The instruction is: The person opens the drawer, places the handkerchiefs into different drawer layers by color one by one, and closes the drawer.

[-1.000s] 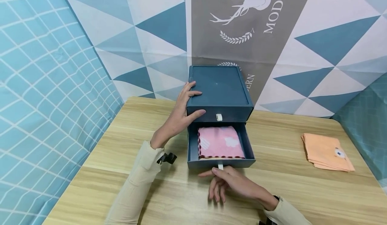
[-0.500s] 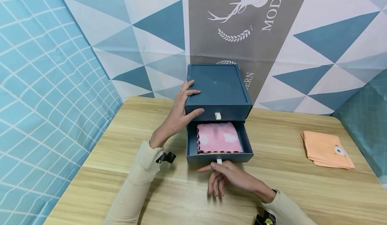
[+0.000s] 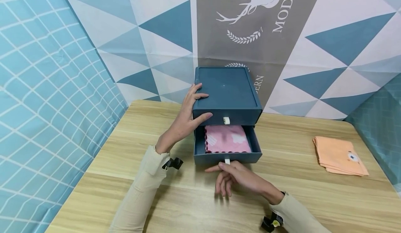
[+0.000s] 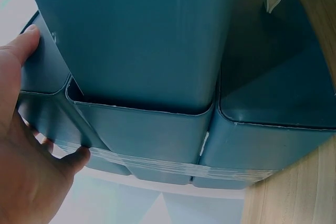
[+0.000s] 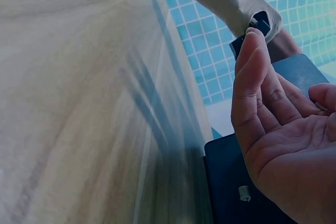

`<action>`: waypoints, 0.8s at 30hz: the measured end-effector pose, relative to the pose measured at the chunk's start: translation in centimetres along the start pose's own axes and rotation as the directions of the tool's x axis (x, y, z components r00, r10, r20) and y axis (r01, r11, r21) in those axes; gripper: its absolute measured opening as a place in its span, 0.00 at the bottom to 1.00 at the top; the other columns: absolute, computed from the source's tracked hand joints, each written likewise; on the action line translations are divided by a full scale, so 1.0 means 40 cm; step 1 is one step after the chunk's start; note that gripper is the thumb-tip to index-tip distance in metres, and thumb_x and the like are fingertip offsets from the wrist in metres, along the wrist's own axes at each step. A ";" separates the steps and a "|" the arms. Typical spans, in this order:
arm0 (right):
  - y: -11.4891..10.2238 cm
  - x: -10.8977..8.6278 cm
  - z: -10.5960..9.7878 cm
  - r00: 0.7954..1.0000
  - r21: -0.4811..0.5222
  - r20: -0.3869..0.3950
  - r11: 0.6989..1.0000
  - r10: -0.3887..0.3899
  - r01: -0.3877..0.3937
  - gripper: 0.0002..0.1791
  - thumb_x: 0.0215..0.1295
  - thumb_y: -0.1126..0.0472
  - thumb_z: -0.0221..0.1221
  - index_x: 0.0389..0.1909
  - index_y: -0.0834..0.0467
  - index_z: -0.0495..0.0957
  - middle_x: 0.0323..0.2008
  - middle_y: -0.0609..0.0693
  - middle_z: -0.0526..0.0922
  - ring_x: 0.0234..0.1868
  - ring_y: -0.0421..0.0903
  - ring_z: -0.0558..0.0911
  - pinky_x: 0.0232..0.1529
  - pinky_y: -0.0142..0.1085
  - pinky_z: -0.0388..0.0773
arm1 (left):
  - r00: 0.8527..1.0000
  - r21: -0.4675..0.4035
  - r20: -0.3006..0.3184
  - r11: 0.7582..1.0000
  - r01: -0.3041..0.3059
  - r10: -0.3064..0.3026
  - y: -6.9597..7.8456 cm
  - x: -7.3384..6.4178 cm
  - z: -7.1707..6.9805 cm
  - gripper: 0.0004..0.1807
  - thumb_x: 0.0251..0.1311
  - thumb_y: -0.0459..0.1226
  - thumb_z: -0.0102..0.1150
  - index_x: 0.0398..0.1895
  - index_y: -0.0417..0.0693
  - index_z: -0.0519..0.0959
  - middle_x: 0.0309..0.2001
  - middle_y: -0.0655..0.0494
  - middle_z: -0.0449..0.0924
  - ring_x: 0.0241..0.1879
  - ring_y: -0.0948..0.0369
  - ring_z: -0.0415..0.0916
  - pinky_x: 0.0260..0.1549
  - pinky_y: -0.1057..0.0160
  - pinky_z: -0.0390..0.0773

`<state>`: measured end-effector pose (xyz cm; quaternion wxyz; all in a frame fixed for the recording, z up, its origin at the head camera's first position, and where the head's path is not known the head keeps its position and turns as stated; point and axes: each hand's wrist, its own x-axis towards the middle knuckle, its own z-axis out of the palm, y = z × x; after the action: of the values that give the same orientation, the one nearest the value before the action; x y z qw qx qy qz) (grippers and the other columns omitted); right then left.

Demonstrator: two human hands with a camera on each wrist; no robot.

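Observation:
A dark blue stacked drawer box [image 3: 225, 88] stands on the wooden table. Its middle drawer [image 3: 257, 144] is pulled out and has a folded pink cloth [image 3: 227, 141] with white patches inside. My left hand [image 3: 185, 120] rests on the box's upper left corner, two fingers on its top and the thumb at the front; in the left wrist view the fingertips reach along the side. My right hand [image 3: 241, 179] pinches the white pull tab [image 3: 227, 161] of the middle drawer between thumb and index finger, the other fingers hanging loosely curled below.
A folded orange cloth [image 3: 338, 156] lies at the table's right. The top drawer is closed, with its own white tab [image 3: 227, 120]; a lower drawer [image 4: 273, 56] also shows closed in the left wrist view. Patterned wall cloth [image 3: 169, 27] hangs behind the box.
The middle drawer has slid inward, the right hand moving forward with it; less of the pink cloth shows. The left hand has stayed on the box.

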<state>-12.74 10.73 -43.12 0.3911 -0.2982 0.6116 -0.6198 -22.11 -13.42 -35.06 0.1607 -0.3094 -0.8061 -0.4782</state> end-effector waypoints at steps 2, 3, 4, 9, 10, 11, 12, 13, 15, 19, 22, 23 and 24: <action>-0.002 0.003 -0.004 1.000 0.004 -0.003 1.000 0.000 0.000 0.33 0.83 0.45 0.32 0.69 0.66 0.68 0.34 0.65 0.86 0.23 0.53 0.81 0.25 0.37 0.81 | 1.000 -0.002 -0.001 1.000 0.002 -0.002 0.001 0.001 0.001 0.29 0.64 0.33 0.64 0.67 0.47 0.67 0.79 0.50 0.44 0.79 0.55 0.29 0.70 0.35 0.39; -0.003 0.004 -0.005 1.000 0.003 -0.005 1.000 0.003 -0.003 0.33 0.83 0.45 0.32 0.69 0.66 0.68 0.34 0.65 0.86 0.23 0.52 0.82 0.25 0.37 0.81 | 1.000 -0.001 -0.001 1.000 0.004 -0.004 0.002 0.001 0.001 0.29 0.64 0.32 0.64 0.67 0.46 0.67 0.79 0.50 0.44 0.79 0.54 0.29 0.70 0.35 0.39; -0.004 0.006 -0.008 1.000 -0.001 -0.008 1.000 0.005 -0.005 0.33 0.83 0.45 0.32 0.69 0.66 0.68 0.34 0.65 0.86 0.23 0.52 0.82 0.25 0.37 0.81 | 1.000 -0.001 -0.001 1.000 0.007 -0.007 0.003 0.001 0.001 0.29 0.63 0.32 0.65 0.67 0.46 0.67 0.79 0.50 0.44 0.79 0.53 0.29 0.70 0.35 0.39; -0.007 0.016 -0.021 1.000 -0.033 -0.012 0.999 -0.004 0.004 0.34 0.83 0.44 0.32 0.69 0.65 0.69 0.34 0.64 0.86 0.25 0.69 0.79 0.26 0.39 0.82 | 1.000 0.005 -0.005 1.000 -0.003 0.003 -0.019 0.000 0.004 0.28 0.65 0.38 0.65 0.67 0.55 0.67 0.79 0.58 0.44 0.79 0.60 0.29 0.70 0.37 0.41; -0.007 0.018 -0.024 1.000 -0.040 -0.014 0.999 -0.008 0.008 0.33 0.83 0.44 0.31 0.69 0.64 0.69 0.34 0.64 0.86 0.26 0.72 0.78 0.26 0.39 0.82 | 1.000 0.003 -0.005 1.000 -0.003 0.003 -0.019 0.000 0.004 0.28 0.66 0.40 0.64 0.67 0.56 0.67 0.79 0.58 0.44 0.79 0.61 0.29 0.71 0.37 0.41; -0.008 0.020 -0.026 1.000 -0.043 -0.015 0.999 -0.011 0.011 0.33 0.83 0.45 0.31 0.69 0.64 0.70 0.34 0.64 0.86 0.26 0.74 0.77 0.26 0.39 0.82 | 1.000 0.004 -0.006 1.000 -0.003 0.003 -0.020 0.000 0.003 0.27 0.66 0.41 0.64 0.67 0.56 0.67 0.80 0.58 0.44 0.79 0.60 0.29 0.71 0.37 0.40; -0.008 0.023 -0.029 1.000 -0.044 -0.017 0.999 -0.014 0.013 0.33 0.83 0.45 0.31 0.68 0.63 0.70 0.34 0.64 0.86 0.27 0.74 0.76 0.26 0.39 0.82 | 1.000 0.005 -0.005 1.000 -0.001 0.001 -0.020 -0.001 0.003 0.27 0.67 0.43 0.63 0.67 0.57 0.67 0.79 0.59 0.44 0.79 0.61 0.29 0.71 0.37 0.41; -0.009 0.025 -0.031 1.000 -0.044 -0.019 0.999 -0.017 0.016 0.33 0.83 0.45 0.31 0.68 0.63 0.70 0.34 0.64 0.86 0.27 0.74 0.76 0.26 0.39 0.82 | 1.000 0.005 -0.004 1.000 0.003 -0.003 -0.021 -0.001 0.003 0.27 0.67 0.45 0.63 0.67 0.57 0.67 0.80 0.59 0.44 0.79 0.61 0.29 0.71 0.37 0.41; -0.010 0.029 -0.036 1.000 -0.037 -0.024 0.999 -0.018 0.017 0.32 0.83 0.45 0.32 0.68 0.64 0.71 0.34 0.64 0.86 0.26 0.71 0.78 0.26 0.38 0.81 | 1.000 0.008 -0.002 1.000 0.008 -0.008 -0.021 -0.002 0.003 0.27 0.67 0.48 0.61 0.67 0.57 0.67 0.80 0.58 0.44 0.79 0.61 0.28 0.71 0.37 0.41; -0.013 0.037 -0.046 0.999 -0.020 -0.023 0.999 -0.026 0.026 0.33 0.83 0.46 0.33 0.67 0.69 0.69 0.34 0.64 0.86 0.25 0.56 0.83 0.26 0.37 0.81 | 1.000 0.011 0.003 1.000 0.012 -0.012 -0.020 -0.003 0.002 0.28 0.68 0.52 0.60 0.67 0.57 0.66 0.80 0.58 0.43 0.79 0.61 0.28 0.71 0.38 0.41; -0.015 0.044 -0.054 0.999 -0.017 -0.026 0.999 -0.028 0.028 0.34 0.83 0.47 0.34 0.66 0.71 0.69 0.34 0.66 0.85 0.27 0.48 0.84 0.26 0.36 0.81 | 1.000 0.013 0.006 1.000 0.014 -0.014 -0.018 -0.003 0.002 0.28 0.68 0.51 0.60 0.67 0.57 0.66 0.80 0.59 0.43 0.79 0.61 0.28 0.71 0.38 0.41; -0.016 0.046 -0.057 0.999 -0.020 -0.030 0.999 -0.026 0.025 0.34 0.83 0.47 0.34 0.65 0.72 0.70 0.34 0.66 0.85 0.27 0.47 0.84 0.26 0.36 0.81 | 1.000 0.013 0.006 1.000 0.013 -0.014 -0.018 -0.003 0.001 0.28 0.68 0.50 0.60 0.67 0.57 0.66 0.80 0.59 0.43 0.79 0.62 0.28 0.71 0.38 0.41; -0.018 0.049 -0.060 0.999 -0.026 -0.035 0.999 -0.027 0.026 0.34 0.83 0.47 0.34 0.65 0.72 0.70 0.34 0.67 0.85 0.27 0.47 0.84 0.26 0.35 0.81 | 1.000 0.013 0.006 1.000 0.014 -0.014 -0.017 -0.002 0.001 0.28 0.68 0.48 0.61 0.67 0.57 0.66 0.80 0.59 0.43 0.79 0.62 0.28 0.71 0.39 0.41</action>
<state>-15.87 10.30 -42.81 0.3680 -0.3001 0.6222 -0.6224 -22.48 -13.65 -35.60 0.1566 -0.3042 -0.8118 -0.4733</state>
